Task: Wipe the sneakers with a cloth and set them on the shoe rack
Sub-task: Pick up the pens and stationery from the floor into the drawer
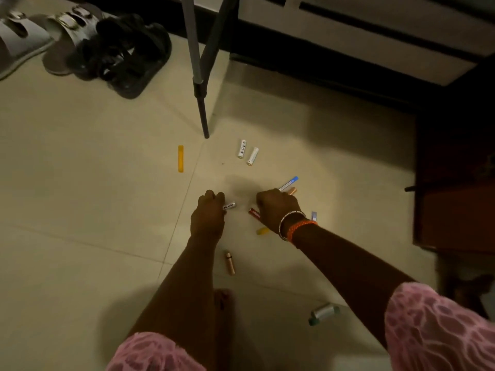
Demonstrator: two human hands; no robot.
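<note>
Down low, my left hand curled round a silver battery on the tiled floor, my right hand closed over more batteries, red one poking out, no sneakers visible, only sandals far left.

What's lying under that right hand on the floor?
Under the right hand, a red battery pokes out left and a blue-capped pen at the top. Whatever lies beneath the palm is covered.
</note>
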